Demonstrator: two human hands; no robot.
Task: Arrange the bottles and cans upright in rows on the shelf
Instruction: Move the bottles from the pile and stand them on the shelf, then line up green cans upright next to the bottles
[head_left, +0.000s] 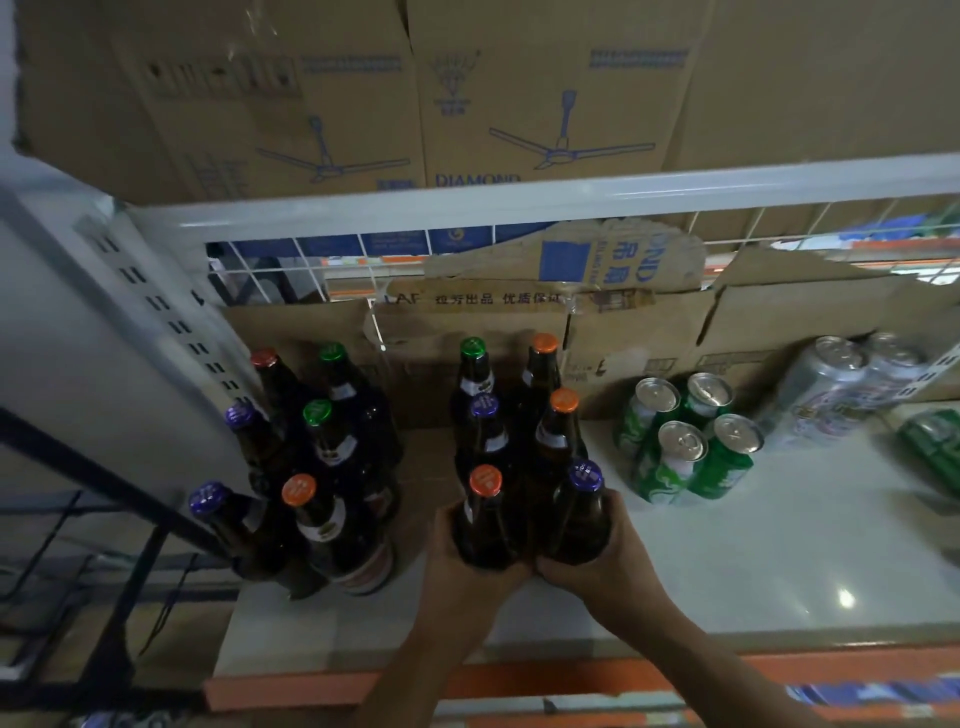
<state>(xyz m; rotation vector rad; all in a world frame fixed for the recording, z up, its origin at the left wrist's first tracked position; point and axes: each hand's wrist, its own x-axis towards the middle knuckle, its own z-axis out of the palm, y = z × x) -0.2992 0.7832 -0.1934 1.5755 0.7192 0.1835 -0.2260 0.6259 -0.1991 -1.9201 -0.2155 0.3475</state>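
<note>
Dark glass bottles with coloured caps stand upright on the white shelf (779, 561) in two groups. My left hand (457, 561) grips the orange-capped front bottle (485, 514) of the middle group. My right hand (608, 561) grips the purple-capped bottle (582, 512) beside it. Both bottles stand on the shelf, touching each other. Behind them stand several more bottles (519, 410) in two rows. The left bottle group (311, 457) is apart from my hands. Several green cans (685, 447) stand upright to the right.
Silver cans (841, 389) stand at the back right, and a green pack (935, 447) lies at the far right edge. Cardboard (649, 332) lines the shelf's back. Fan boxes (467, 104) sit on the upper shelf. An orange strip (519, 680) edges the shelf front.
</note>
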